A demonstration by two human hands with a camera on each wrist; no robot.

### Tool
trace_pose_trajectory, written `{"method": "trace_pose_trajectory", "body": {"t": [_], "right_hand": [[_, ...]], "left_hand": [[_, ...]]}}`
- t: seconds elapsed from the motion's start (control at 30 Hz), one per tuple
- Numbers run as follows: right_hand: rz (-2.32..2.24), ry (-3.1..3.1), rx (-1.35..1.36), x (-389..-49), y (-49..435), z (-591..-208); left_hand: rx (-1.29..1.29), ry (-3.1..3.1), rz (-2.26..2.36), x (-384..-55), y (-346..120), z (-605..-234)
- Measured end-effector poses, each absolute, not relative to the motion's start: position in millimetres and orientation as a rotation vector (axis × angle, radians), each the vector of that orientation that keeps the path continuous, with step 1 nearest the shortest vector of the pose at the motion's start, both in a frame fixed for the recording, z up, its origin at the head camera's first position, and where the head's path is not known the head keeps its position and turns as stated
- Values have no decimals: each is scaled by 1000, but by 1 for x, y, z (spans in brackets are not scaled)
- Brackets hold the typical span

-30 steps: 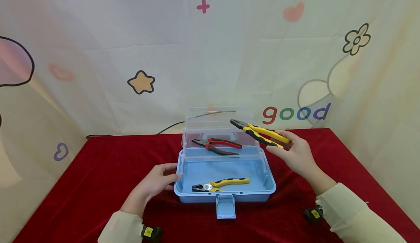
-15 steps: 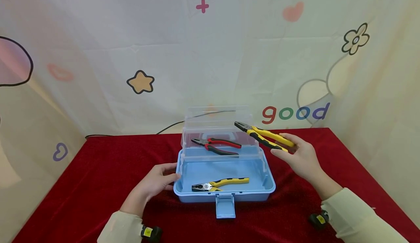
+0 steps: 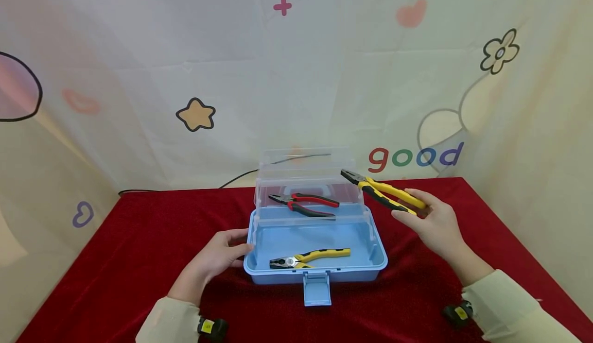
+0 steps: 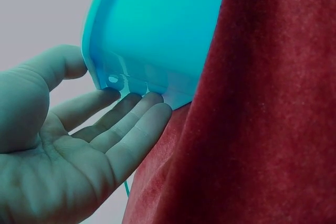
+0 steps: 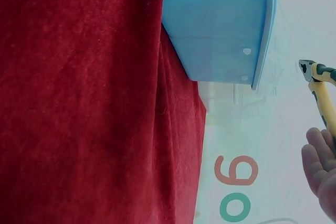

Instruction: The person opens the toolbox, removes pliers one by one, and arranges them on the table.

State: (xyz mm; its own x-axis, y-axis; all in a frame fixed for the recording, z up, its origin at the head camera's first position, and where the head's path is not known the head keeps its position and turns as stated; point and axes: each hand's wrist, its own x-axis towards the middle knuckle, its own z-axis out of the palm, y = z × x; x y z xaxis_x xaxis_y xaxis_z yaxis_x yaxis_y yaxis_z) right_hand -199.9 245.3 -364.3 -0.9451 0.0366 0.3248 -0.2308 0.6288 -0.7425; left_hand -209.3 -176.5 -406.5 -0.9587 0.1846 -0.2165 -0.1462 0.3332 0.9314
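Left hand [image 3: 216, 257] grips the blue toolbox [image 3: 306, 237]; right hand [image 3: 437, 227] pinches yellow-handled combination pliers [image 3: 367, 184]. Slack finger pressure, which we cannot verify, could drop them.

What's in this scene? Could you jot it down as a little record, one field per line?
Left hand: touching the left end of the blue box
Right hand: holding yellow-and-black pliers by the handles, raised
Second yellow-and-black pliers: inside the box, near its front
Red-and-black pliers: toward the back; on or behind clear plastic, cannot tell
Latch: hanging down in front
Surface: red cloth
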Motion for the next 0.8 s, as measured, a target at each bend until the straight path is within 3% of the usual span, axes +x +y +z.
{"method": "trace_pose_trajectory", "body": {"t": [0.8], "right_hand": [[1113, -2550, 28, -184, 266, -369]], "left_hand": [[31, 2319, 1664, -208, -177, -407]]}}
